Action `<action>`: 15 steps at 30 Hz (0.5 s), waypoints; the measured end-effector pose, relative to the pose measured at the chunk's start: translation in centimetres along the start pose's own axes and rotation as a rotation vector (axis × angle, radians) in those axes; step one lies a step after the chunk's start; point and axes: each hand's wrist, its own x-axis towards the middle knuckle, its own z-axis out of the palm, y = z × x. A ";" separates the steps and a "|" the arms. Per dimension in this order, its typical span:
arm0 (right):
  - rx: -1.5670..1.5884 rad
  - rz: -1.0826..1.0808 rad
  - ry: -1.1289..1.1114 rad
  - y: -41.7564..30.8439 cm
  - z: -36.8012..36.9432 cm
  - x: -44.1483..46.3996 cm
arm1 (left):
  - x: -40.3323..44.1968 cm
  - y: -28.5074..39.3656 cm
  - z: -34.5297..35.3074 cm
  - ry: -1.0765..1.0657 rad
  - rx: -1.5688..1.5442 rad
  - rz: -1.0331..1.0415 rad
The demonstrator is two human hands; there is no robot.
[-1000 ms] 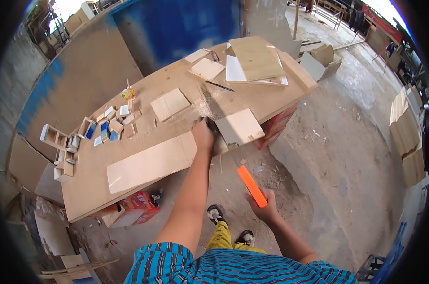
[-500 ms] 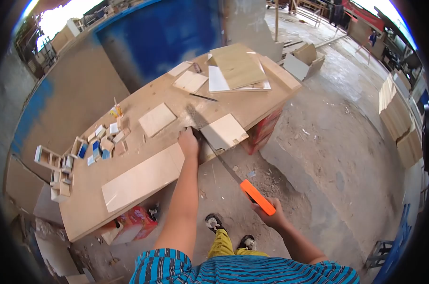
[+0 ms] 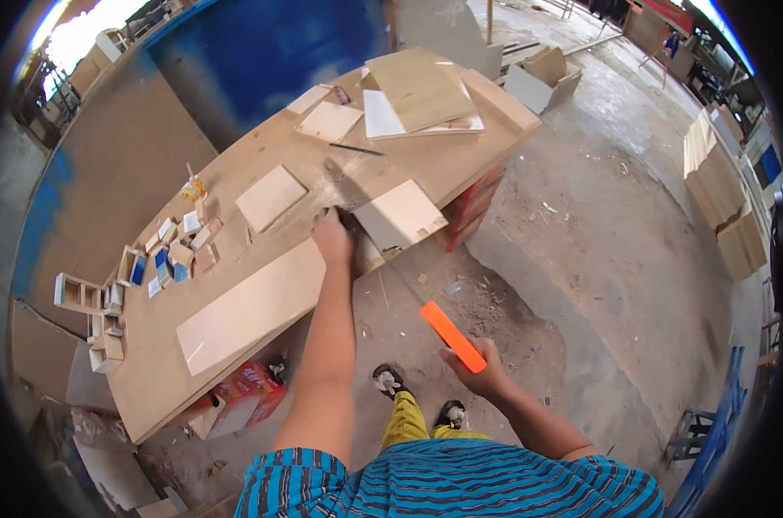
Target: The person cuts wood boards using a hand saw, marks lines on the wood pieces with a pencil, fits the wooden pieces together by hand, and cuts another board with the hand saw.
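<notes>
My right hand (image 3: 478,364) is wrapped round the orange handle of a saw (image 3: 452,335), below and right of the table. The thin blade runs up and left to the table's front edge, beside a pale board (image 3: 400,214). My left hand (image 3: 334,235) presses down at the right end of a long pale board (image 3: 253,304); its fingertips are dark against a shadow, and whether they grip anything is hard to see. Another square board (image 3: 271,198) lies beyond it on the brown table (image 3: 150,380).
Small wooden blocks (image 3: 180,253) and little box frames (image 3: 81,295) sit at the table's left. Stacked panels (image 3: 422,91) and a dark pencil-like stick (image 3: 355,149) lie at the far side. Red cartons (image 3: 249,395) stand under the table; a blue metal frame (image 3: 711,432) is at right.
The view has shifted, so the table appears further left. The saw's handle went out and back again between frames, with the blade at the table edge. My left hand stays on the boards.
</notes>
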 end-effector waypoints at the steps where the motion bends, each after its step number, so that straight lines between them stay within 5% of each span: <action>1: 0.013 -0.002 0.006 0.2 0.1 0.2 | 0.2 0.0 0.1 0.021 -0.036 -0.017; 4: 0.118 -0.125 0.201 -0.5 2.7 5.4 | -0.2 0.4 -0.1 0.038 -0.143 -0.048; 8: 0.073 -0.138 0.127 -1.9 6.1 11.6 | 0.7 -1.6 2.2 0.066 -0.254 -0.088; 15: 0.016 -0.039 -0.004 1.1 0.3 0.2 | 1.0 -0.1 0.6 0.107 -0.037 -0.033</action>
